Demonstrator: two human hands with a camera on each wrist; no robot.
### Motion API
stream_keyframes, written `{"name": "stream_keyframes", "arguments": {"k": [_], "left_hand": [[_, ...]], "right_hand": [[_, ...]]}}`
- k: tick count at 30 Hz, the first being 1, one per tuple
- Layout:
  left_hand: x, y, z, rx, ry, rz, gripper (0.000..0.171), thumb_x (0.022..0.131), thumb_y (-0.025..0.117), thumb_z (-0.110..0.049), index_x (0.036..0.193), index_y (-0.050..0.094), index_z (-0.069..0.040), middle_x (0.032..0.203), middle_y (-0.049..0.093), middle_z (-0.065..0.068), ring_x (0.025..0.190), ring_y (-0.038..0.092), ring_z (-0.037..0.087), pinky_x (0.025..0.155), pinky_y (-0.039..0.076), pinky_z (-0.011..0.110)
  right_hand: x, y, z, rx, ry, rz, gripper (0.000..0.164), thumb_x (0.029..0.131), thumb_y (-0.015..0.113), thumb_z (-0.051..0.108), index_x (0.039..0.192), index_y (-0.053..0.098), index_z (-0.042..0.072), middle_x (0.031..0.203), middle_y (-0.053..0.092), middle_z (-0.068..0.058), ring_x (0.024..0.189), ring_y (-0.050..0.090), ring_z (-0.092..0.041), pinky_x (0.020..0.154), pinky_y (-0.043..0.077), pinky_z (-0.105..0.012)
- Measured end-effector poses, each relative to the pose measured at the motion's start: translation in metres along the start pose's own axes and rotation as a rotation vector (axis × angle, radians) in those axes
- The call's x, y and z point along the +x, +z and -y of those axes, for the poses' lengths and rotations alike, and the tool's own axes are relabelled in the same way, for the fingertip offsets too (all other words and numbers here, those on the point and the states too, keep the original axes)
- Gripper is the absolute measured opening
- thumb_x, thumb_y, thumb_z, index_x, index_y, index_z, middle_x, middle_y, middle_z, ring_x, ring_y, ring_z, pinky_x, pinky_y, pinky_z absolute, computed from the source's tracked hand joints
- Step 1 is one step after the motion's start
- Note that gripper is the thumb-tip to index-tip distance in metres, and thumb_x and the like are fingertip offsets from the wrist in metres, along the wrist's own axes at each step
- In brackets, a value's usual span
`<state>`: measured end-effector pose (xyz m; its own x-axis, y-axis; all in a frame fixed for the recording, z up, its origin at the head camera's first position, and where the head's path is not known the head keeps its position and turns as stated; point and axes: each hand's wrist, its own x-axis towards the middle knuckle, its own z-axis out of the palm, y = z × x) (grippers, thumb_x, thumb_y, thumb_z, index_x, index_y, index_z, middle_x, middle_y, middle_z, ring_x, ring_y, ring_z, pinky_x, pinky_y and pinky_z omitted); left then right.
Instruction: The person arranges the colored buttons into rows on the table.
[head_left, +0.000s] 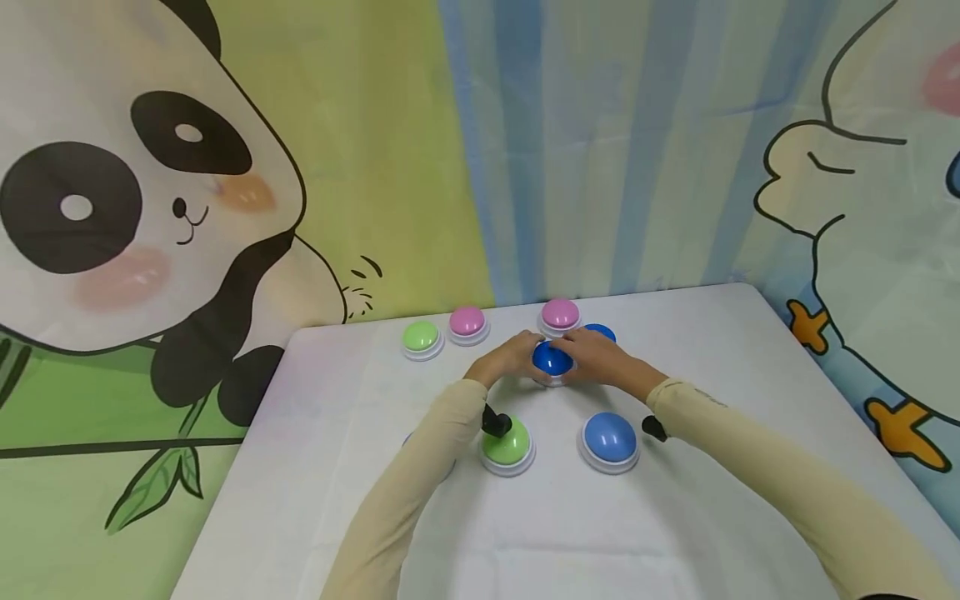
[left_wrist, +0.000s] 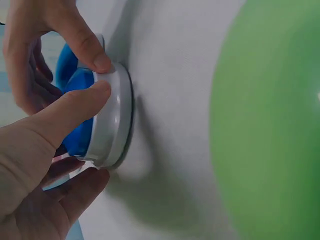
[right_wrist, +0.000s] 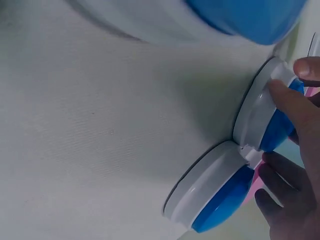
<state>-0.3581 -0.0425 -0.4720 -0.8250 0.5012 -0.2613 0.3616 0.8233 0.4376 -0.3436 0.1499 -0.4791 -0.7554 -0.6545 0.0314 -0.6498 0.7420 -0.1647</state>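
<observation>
A blue push button (head_left: 552, 358) with a white round base sits between my two hands at the middle of the table. My left hand (head_left: 513, 357) grips its left side, the thumb (left_wrist: 92, 97) pressed against the white base. From the opposite side my right hand (head_left: 603, 360) holds the same base, with its thumb (right_wrist: 287, 97) along the rim. Another blue button (right_wrist: 215, 192) stands right beside the held one and looks to touch it; in the head view the right hand partly hides it. The base seems to rest on the tabletop.
Nearer me are a green button (head_left: 506, 450), partly covered by a black wrist piece, and a blue button (head_left: 610, 437). Behind the hands stand two pink buttons (head_left: 560, 313) and a green one (head_left: 421, 336). My left sleeve mostly hides another button. Printed cloth (head_left: 585, 167) backs the white table.
</observation>
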Motion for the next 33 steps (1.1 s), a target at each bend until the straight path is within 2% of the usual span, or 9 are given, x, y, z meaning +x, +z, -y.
{"name": "stream_keyframes", "arguments": {"k": [2, 5, 9, 11, 15, 19, 22, 27, 33], "left_hand": [[0.004, 0.004, 0.000, -0.010, 0.035, 0.006, 0.079, 0.079, 0.080, -0.032, 0.141, 0.042, -0.001, 0.136, 0.053, 0.015, 0.127, 0.052, 0.026, 0.111, 0.042, 0.037], [0.006, 0.007, -0.003, -0.018, 0.032, -0.004, 0.077, 0.076, 0.082, -0.029, 0.138, 0.044, -0.001, 0.135, 0.055, 0.014, 0.125, 0.053, 0.025, 0.111, 0.042, 0.037], [0.000, 0.002, -0.006, 0.012, 0.045, -0.007, 0.075, 0.076, 0.082, -0.031, 0.136, 0.048, -0.003, 0.132, 0.057, 0.012, 0.122, 0.054, 0.023, 0.110, 0.043, 0.035], [-0.010, -0.001, -0.007, 0.040, 0.075, -0.031, 0.072, 0.077, 0.081, -0.034, 0.135, 0.050, -0.005, 0.130, 0.058, 0.010, 0.120, 0.055, 0.022, 0.107, 0.045, 0.034], [-0.040, -0.006, -0.013, 0.063, 0.118, -0.073, 0.073, 0.078, 0.080, -0.038, 0.136, 0.051, -0.006, 0.127, 0.059, 0.011, 0.116, 0.057, 0.022, 0.103, 0.049, 0.035], [-0.066, -0.003, -0.019, 0.034, 0.134, -0.057, 0.077, 0.077, 0.080, -0.041, 0.138, 0.050, -0.006, 0.128, 0.057, 0.012, 0.116, 0.058, 0.024, 0.099, 0.052, 0.037], [-0.075, 0.000, -0.020, 0.038, 0.127, -0.060, 0.077, 0.077, 0.080, -0.042, 0.139, 0.050, -0.007, 0.128, 0.057, 0.011, 0.116, 0.058, 0.023, 0.098, 0.053, 0.036], [-0.069, 0.007, -0.031, 0.082, 0.132, -0.074, 0.077, 0.076, 0.081, -0.042, 0.137, 0.051, -0.007, 0.125, 0.058, 0.009, 0.112, 0.059, 0.020, 0.097, 0.053, 0.032], [-0.046, 0.010, -0.069, 0.146, 0.184, -0.068, 0.081, 0.076, 0.081, -0.044, 0.140, 0.048, -0.007, 0.129, 0.057, 0.007, 0.118, 0.057, 0.017, 0.102, 0.050, 0.028]], "right_hand": [[0.000, 0.003, 0.000, 0.019, 0.003, -0.013, 0.065, 0.080, 0.080, 0.032, 0.135, 0.053, 0.010, 0.130, 0.059, -0.019, 0.121, 0.055, -0.037, 0.103, 0.046, -0.056], [0.000, 0.004, -0.001, 0.043, -0.004, -0.033, 0.068, 0.078, 0.081, 0.032, 0.135, 0.052, 0.008, 0.128, 0.060, -0.020, 0.118, 0.056, -0.038, 0.101, 0.047, -0.055], [-0.003, 0.001, 0.002, 0.069, 0.016, -0.019, 0.068, 0.078, 0.081, 0.035, 0.134, 0.052, 0.009, 0.125, 0.062, -0.018, 0.115, 0.058, -0.036, 0.099, 0.049, -0.053], [-0.008, -0.005, 0.009, 0.098, 0.026, -0.028, 0.068, 0.078, 0.080, 0.035, 0.135, 0.052, 0.010, 0.126, 0.062, -0.017, 0.115, 0.059, -0.035, 0.098, 0.050, -0.052], [-0.028, -0.017, 0.029, 0.194, 0.003, -0.069, 0.065, 0.079, 0.080, 0.033, 0.135, 0.054, 0.011, 0.127, 0.061, -0.015, 0.116, 0.060, -0.033, 0.096, 0.053, -0.049], [-0.048, -0.021, 0.047, 0.252, -0.036, -0.085, 0.064, 0.079, 0.081, 0.029, 0.134, 0.055, 0.011, 0.124, 0.061, -0.014, 0.115, 0.059, -0.030, 0.093, 0.056, -0.043], [-0.053, -0.019, 0.055, 0.264, -0.048, -0.100, 0.064, 0.078, 0.081, 0.028, 0.133, 0.055, 0.010, 0.123, 0.060, -0.014, 0.114, 0.059, -0.028, 0.092, 0.056, -0.041], [-0.063, -0.020, 0.051, 0.260, -0.005, -0.096, 0.064, 0.078, 0.081, 0.027, 0.134, 0.055, 0.011, 0.125, 0.059, -0.014, 0.117, 0.057, -0.031, 0.092, 0.056, -0.045], [-0.093, -0.030, 0.029, 0.256, 0.080, -0.114, 0.067, 0.077, 0.082, 0.025, 0.135, 0.053, 0.010, 0.129, 0.056, -0.020, 0.119, 0.056, -0.039, 0.088, 0.057, -0.049]]}}
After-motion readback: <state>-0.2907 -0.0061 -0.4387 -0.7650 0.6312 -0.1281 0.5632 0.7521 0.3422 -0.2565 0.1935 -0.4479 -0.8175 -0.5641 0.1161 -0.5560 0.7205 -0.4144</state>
